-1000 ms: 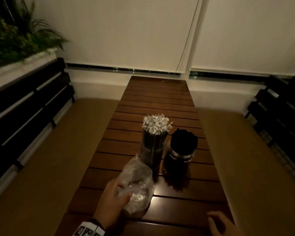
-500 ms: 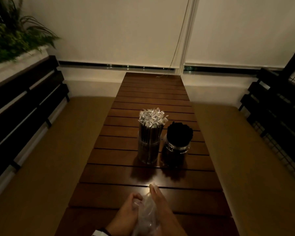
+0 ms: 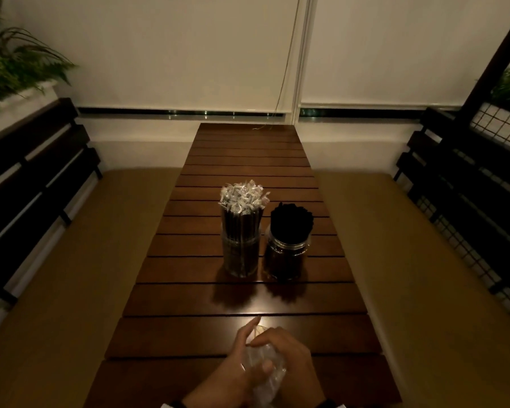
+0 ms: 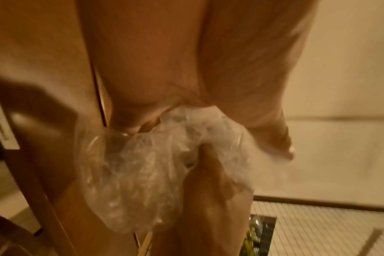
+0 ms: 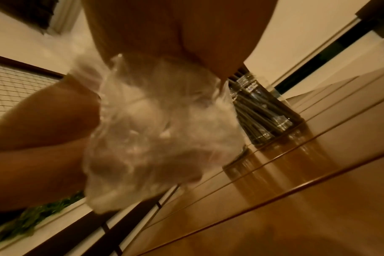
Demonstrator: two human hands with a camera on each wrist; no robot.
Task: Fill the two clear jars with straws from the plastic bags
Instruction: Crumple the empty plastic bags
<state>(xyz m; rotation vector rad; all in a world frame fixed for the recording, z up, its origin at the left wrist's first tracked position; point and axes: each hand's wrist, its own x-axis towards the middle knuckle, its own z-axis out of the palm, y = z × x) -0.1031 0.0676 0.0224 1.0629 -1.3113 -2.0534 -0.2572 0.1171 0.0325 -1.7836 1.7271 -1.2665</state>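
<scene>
Two clear jars stand side by side mid-table. The left jar (image 3: pixel 241 245) holds tall straws in shiny wrappers. The right jar (image 3: pixel 288 251) is packed with black straws and also shows in the right wrist view (image 5: pixel 267 112). Near the table's front edge both hands hold a crumpled clear plastic bag (image 3: pixel 262 378). My left hand (image 3: pixel 242 357) grips it from the left, thumb pressed on the plastic. My right hand (image 3: pixel 286 351) curls over it from the right. Both wrist views show the bag (image 4: pixel 147 173) (image 5: pixel 160 129) bunched between the palms; I cannot tell what is inside.
The slatted wooden table (image 3: pixel 248 160) runs away from me to a white wall. Tan cushioned benches (image 3: pixel 65 275) flank it, with dark slatted backrests (image 3: pixel 27 178). A potted plant (image 3: pixel 9 69) sits at the upper left, a wire grid panel (image 3: pixel 501 128) at the right.
The left hand has pulled the bag back from beside the jars to the table's front edge. The right hand has come over and now holds it too, and the bag is more bunched.
</scene>
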